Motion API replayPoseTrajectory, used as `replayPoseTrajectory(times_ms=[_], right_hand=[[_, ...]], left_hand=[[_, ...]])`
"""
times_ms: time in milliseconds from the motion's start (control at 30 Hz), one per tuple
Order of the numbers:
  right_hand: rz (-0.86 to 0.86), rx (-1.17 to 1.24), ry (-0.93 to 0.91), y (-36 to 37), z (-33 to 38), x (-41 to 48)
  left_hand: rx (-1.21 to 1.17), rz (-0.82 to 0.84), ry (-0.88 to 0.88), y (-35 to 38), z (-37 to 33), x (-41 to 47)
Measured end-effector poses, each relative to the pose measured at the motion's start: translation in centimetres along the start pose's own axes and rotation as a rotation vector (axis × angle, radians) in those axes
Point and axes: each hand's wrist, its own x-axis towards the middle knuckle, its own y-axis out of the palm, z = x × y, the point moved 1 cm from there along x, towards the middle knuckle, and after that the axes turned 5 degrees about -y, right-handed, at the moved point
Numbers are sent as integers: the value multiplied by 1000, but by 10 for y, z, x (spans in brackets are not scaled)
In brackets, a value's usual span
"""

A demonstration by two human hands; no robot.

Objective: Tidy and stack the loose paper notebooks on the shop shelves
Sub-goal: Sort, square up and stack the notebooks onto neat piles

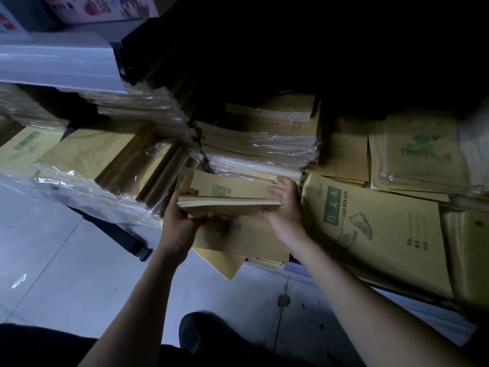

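Head view: both bare forearms reach up and forward from the bottom of the frame, converging on a thin stack [232, 198] of kraft-paper notebooks held level in front of the lower shelf.

The left hand [182, 218] grips the stack's left end. Its thumb lies on the top cover and its fingers curl underneath, with the wrist bent slightly back. The right hand [287, 207] clasps the right end: the palm is against the edge, the thumb lies across the top cover, and the fingers wrap round the far corner. How far they reach underneath cannot be told.

The stack's page edges face the camera, and a green label shows on its cover. It hangs just above a loose pile [238, 242] of similar notebooks that lie askew, one corner jutting over the shelf edge.

Right behind the stack stands a tall film-wrapped bundle [259, 152]. More wrapped packs [105, 170] lean to the left of it. On the right a larger notebook [375, 229] lies flat, with a green label and a printed drawing on it, close to the right wrist. Beyond it is another wrapped pack [423, 154].

A pale upper shelf [58, 62] crosses the top left, and grey floor [66, 260] shows below.
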Motion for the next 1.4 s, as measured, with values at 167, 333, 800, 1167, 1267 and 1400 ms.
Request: replayPoseTrajectory(times_ms=[167, 333, 800, 1167, 1267, 1400], right_hand=[[-121, -110, -186, -18, 15, -2], [22, -1078, -756, -14, 41, -3], [-31, -123, -189, -110, 72, -16], [-225, -170, 148, -212, 18, -57], [-182, -305, 227, -248, 32, -59], [-115, -335, 494, -306, 36, -76]], left_hand=[[11, 23, 6, 7, 1, 4], [97, 29, 78, 12, -8, 6], [-79, 324, 188, 120, -79, -18], [49, 523, 62, 245, -49, -55], [154, 624, -3, 265, -66, -58], [394, 884, -131, 300, -80, -85]])
